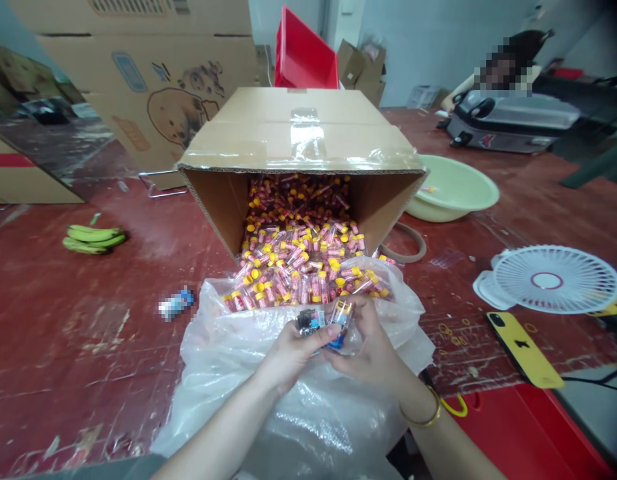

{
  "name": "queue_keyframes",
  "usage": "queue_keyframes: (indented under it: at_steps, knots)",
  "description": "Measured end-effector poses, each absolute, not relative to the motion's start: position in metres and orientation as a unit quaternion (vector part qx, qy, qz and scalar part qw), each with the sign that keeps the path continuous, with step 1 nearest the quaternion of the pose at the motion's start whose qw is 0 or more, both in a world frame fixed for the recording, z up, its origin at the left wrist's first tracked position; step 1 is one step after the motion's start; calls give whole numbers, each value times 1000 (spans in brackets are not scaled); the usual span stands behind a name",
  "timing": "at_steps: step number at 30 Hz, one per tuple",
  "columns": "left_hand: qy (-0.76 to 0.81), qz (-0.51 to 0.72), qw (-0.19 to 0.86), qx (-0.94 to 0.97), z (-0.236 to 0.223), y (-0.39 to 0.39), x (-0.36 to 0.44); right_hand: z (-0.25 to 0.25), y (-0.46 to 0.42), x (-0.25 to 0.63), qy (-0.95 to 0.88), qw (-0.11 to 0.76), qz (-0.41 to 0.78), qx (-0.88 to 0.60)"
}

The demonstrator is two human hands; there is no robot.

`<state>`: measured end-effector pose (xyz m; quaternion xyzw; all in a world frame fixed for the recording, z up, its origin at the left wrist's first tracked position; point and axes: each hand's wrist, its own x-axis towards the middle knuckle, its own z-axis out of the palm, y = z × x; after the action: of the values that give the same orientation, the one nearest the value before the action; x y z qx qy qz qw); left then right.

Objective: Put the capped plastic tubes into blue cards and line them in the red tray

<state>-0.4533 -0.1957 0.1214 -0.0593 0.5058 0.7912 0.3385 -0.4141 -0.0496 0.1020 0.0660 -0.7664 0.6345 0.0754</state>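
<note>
My left hand (288, 353) and my right hand (371, 347) meet over a clear plastic bag (298, 407) in front of me. Together they pinch a small bundle of little clear tubes with blue and dark contents (328, 320); the left fingers close on its left side, the right fingers on its right. Just beyond them, a tipped cardboard box (298, 133) spills a heap of small tubes with yellow caps and red labels (298, 260) onto the bag. A gold bangle circles my right wrist.
A blue-and-white tube (175, 303) lies on the red floor at left, green bananas (91, 239) farther left. At right are a white fan (553, 279), a yellow phone (523, 348), a green basin (455, 187) and rubber bands. Another person sits far right by a suitcase (513, 120).
</note>
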Motion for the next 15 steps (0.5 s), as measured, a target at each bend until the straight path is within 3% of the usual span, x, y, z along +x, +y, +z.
queue_keyframes:
  at_steps: [8, 10, 12, 15]
  knots:
    - [545, 764, 343, -36, 121, -195, -454, 105, -50, -419, -710, 64, 700, 36]
    - [539, 755, 371, -45, 122, -194, -454, 106, -31, -410, -671, 128, 728, -47]
    - [535, 752, 380, -60, 124, -194, -456, 100, 3, -384, -640, 246, 710, -162]
    - [563, 735, 374, -48, 124, -196, -462, 76, 66, -308, -622, 437, 574, -304]
